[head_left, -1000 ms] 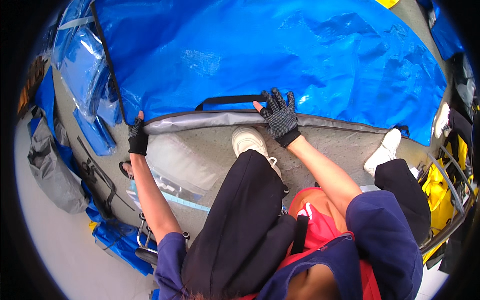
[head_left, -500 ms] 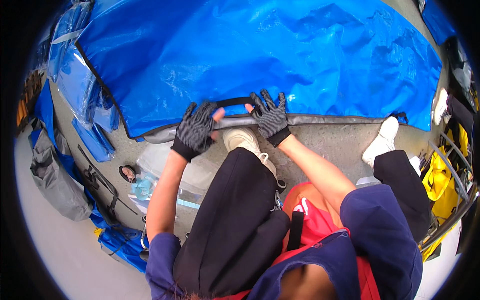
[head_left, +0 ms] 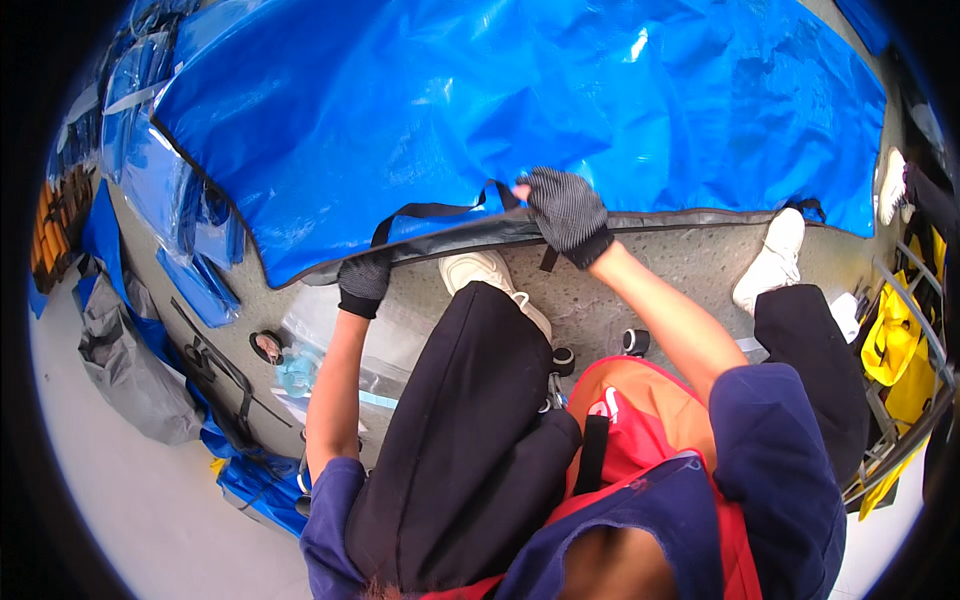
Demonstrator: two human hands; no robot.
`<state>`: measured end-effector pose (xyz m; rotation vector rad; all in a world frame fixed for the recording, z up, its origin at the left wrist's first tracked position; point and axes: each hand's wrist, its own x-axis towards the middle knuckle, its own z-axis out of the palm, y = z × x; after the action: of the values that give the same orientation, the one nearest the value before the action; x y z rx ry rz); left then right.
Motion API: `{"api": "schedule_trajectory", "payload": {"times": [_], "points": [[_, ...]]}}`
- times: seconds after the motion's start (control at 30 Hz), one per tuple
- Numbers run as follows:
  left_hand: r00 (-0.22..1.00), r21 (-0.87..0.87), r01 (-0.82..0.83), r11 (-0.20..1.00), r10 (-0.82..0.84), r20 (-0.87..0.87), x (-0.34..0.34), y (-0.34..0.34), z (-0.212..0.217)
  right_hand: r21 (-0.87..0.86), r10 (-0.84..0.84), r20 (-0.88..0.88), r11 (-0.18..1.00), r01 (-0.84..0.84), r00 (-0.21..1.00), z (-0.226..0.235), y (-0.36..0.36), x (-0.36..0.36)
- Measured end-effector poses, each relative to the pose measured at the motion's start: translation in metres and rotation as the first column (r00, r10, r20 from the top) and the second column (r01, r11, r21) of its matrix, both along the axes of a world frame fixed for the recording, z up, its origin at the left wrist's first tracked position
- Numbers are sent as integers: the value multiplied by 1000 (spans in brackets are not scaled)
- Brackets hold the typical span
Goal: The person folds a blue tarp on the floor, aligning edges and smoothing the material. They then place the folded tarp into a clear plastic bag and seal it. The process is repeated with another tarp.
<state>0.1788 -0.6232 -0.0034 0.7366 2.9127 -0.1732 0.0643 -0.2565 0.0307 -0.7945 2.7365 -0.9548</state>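
A large blue coated-fabric sheet [head_left: 420, 120] with dark edging and a grey underside lies in front of me. Along its near edge, a black webbing strap [head_left: 440, 209] bows up in a loose loop. My right hand [head_left: 568, 214], in a grey-black glove with a bare thumb tip, is closed at the strap's right end, over the edging. A short black strap end hangs below that hand. My left hand [head_left: 364, 282], gloved alike, reaches under the lifted edge near the strap's left end; its fingers are hidden by the sheet.
My light shoes [head_left: 478, 268] stand near the sheet's edge. Folded blue sheets in clear plastic [head_left: 150, 160] lie at left, with a grey cover [head_left: 135, 370] nearer. Clear plastic film [head_left: 345, 335] is by my left forearm. Yellow fabric [head_left: 890, 330] hangs by a metal frame at right.
My left hand has gone from lying over the edge to under it, lifting the hem. My right hand has moved slightly right and closed; the strap now bows upward.
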Motion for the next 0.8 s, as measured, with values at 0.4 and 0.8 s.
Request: {"api": "schedule_trajectory", "payload": {"times": [0.4,0.8], "points": [[893,-124,-265,956,195,-406,-94,-7,100,70,-100,-215,991,117,971,-25,34,25],[539,141,-781,608,772,-337,19,-62,8,338,134,-61,935,-106,989,-43,-3,32]]}}
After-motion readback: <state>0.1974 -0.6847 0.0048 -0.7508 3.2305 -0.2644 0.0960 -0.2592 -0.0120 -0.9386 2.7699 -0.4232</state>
